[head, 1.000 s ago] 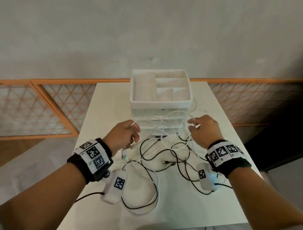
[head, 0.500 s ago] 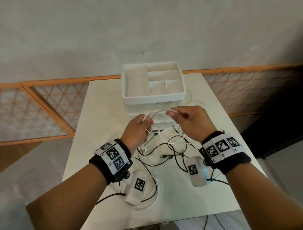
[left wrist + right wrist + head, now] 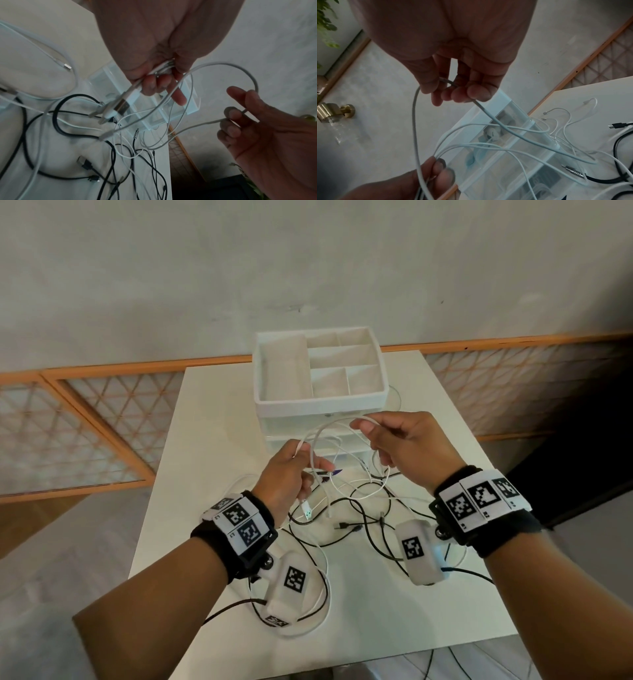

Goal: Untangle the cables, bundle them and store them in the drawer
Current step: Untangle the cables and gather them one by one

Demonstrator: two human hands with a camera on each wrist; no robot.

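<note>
A white cable (image 3: 329,428) arcs in the air between my two hands, above a tangle of black cables (image 3: 363,508) and white ones on the white table (image 3: 212,440). My left hand (image 3: 308,465) grips several gathered white strands; a USB plug (image 3: 122,106) hangs below its fingers (image 3: 163,86). My right hand (image 3: 366,429) pinches the same white cable (image 3: 415,121) between thumb and fingers (image 3: 476,93), a little higher and to the right. Behind the hands stands the drawer unit (image 3: 322,402), clear drawers under a white divided top tray.
A white cable loop (image 3: 318,611) lies near the table's front left. Loose plugs (image 3: 346,526) sit mid-table. An orange lattice railing (image 3: 102,419) runs behind and left of the table. Thin black leads (image 3: 455,659) hang off the front edge.
Both hands have risen from the table and come closer together, lifting the white cable into an arc. The left hand now holds gathered strands.
</note>
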